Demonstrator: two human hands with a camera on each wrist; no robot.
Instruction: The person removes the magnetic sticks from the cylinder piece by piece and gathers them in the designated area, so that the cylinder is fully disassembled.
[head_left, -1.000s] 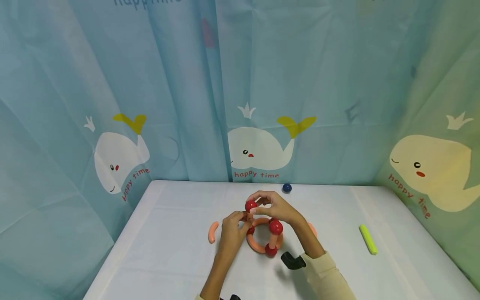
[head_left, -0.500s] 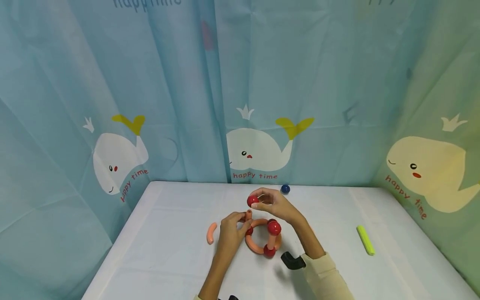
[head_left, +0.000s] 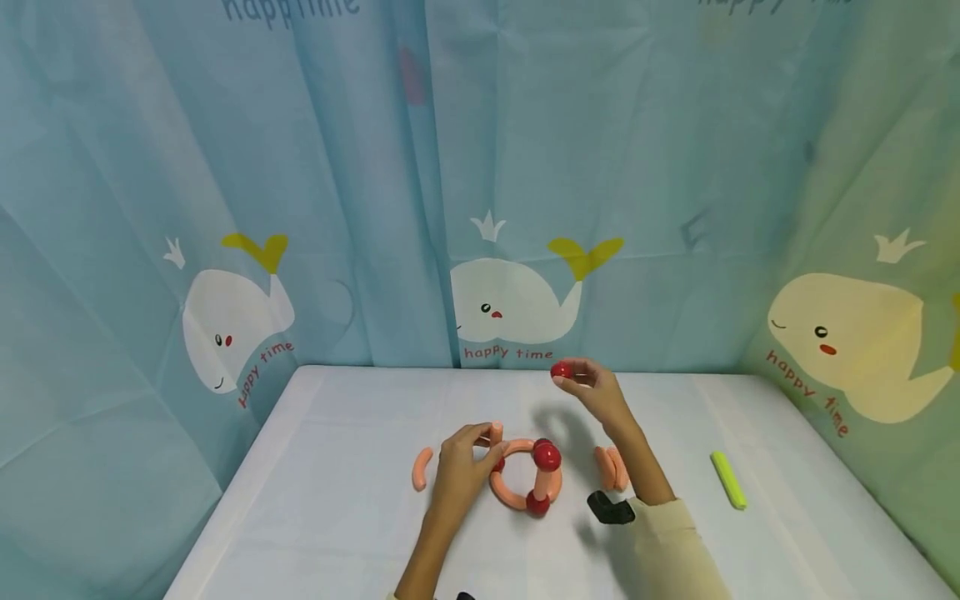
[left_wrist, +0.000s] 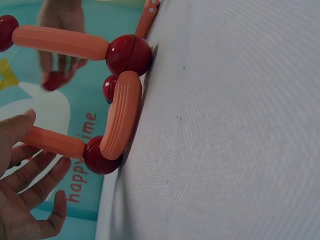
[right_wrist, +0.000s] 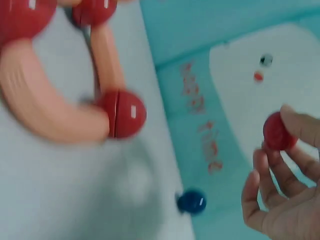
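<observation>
A ring of curved salmon-coloured rods (head_left: 508,497) joined by red balls lies mid-table, like a magnetic building toy. Two straight rods stand up from it. The right-hand upright carries a red ball (head_left: 547,456) on top. My left hand (head_left: 459,471) pinches the other upright rod (left_wrist: 57,142) between thumb and fingers; its top end is bare, and its foot meets a red ball (left_wrist: 102,156). Behind the ring and to its right, my right hand (head_left: 602,398) holds a loose red ball (right_wrist: 278,131) by thumb and fingertips, raised off the table.
Left of the ring lies one curved salmon rod (head_left: 422,469). Two more curved rods (head_left: 604,468) lie side by side near my right forearm. A yellow-green rod (head_left: 728,481) is farther right. The right wrist view shows a dark blue ball (right_wrist: 192,201) at the table's back edge.
My right hand has lifted the red ball off the left upright rod and carried it back and to the right. My left hand stays on the rod.
</observation>
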